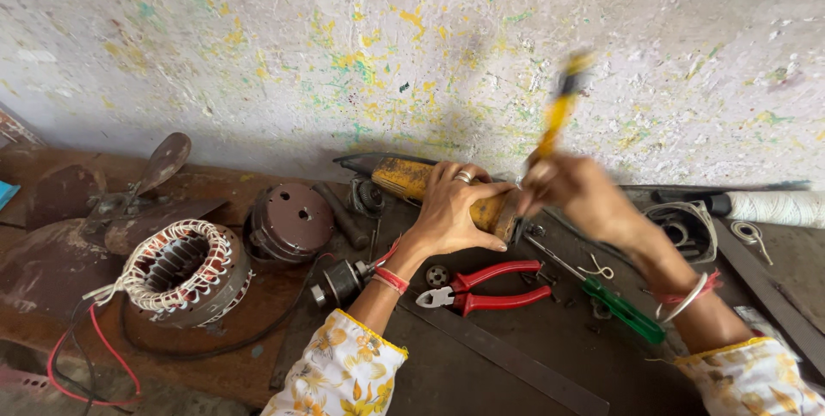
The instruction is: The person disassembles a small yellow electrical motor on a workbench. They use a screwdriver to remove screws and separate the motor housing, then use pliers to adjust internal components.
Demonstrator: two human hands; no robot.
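From the head view, the left hand (451,210) is wrapped over the top of a yellow grinder (430,186) lying on its side on the dark bench (481,364), far of centre, close under the paint-flecked wall (258,46). The right hand (571,192) is closed around a yellow-handled tool (559,111), a screwdriver by the look of it, though it is blurred; its tip meets the right end of the grinder, just beside the left fingers

The worry I'd have standing here: the tip could skid off the grinder's end and jab the left fingertips, since they curl right next to where it bears. The grinder is round-bodied and only pinned by one palm, so a hard push may roll it toward the wall

Near of the hands lie red-handled pliers (485,287) and a green-handled screwdriver (619,306), with small loose bits scattered between them; a sleeve or wrist sweeping back could knock those off the near edge. Off to the left sit a wound motor coil (180,270), its red wire (94,364) trailing over the near edge, and a brown motor cover (292,220), well apart from the work
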